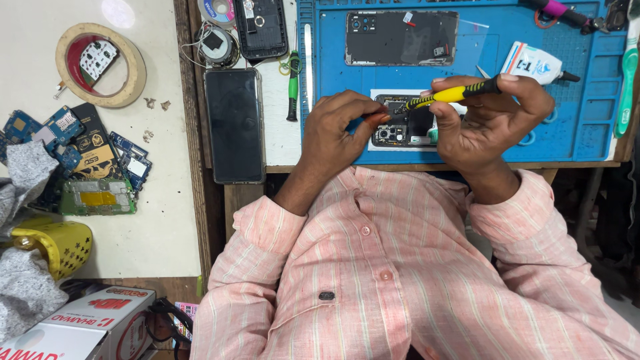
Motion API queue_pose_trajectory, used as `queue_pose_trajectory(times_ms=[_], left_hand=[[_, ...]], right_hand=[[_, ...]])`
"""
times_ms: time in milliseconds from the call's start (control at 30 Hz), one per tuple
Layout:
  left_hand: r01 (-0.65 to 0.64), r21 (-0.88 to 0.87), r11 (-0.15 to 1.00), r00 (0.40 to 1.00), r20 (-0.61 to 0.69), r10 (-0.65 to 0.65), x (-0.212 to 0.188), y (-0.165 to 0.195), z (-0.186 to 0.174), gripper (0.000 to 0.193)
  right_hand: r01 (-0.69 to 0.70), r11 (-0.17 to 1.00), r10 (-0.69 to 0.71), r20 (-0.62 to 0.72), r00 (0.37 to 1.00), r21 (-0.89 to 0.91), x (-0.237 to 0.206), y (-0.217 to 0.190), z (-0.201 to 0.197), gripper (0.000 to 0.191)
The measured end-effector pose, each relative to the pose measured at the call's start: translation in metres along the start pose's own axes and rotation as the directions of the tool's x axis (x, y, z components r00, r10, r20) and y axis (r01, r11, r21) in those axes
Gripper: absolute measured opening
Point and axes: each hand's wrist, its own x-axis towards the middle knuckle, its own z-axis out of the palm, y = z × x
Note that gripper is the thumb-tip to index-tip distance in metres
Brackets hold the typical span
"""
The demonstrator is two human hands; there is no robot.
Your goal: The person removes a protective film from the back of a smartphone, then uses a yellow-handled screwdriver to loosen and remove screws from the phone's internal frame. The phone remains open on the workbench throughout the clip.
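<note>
1. We see a pale surface (167, 227) at left, and beside it a wooden bench carrying a blue work mat (567, 133).
2. A yellow cup (57, 243) stands at lower left; we cannot tell its contents. A tape roll (137, 67) rings a small circuit board (98, 59).
3. A white-and-red box (93, 323) lies at the bottom left; a white glue tube (533, 63) rests on the mat.
4. Our left hand (337, 130) pinches the opened phone (407, 123) on the mat's near edge.
5. Our right hand (490, 117) grips a yellow-handled screwdriver (453, 95), tip at the phone.
</note>
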Motion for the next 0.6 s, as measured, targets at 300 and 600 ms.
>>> queue_pose_trajectory(times_ms=[300,600], left_hand=[[0.001,0.018,1.000,0.995,0.102,-0.002,0.003,0.002,-0.012,0.043],[-0.088,0.137,0.987,0.957,0.285,0.045,0.002,0.002,-0.022,0.104]], right_hand=[[0.043,0.999,-0.043,-0.009,0.999,-0.030,0.000,0.005,0.001,0.063],[0.163,0.986,-0.158,0.124,0.980,-0.032,-0.005,0.014,-0.002,0.059]])
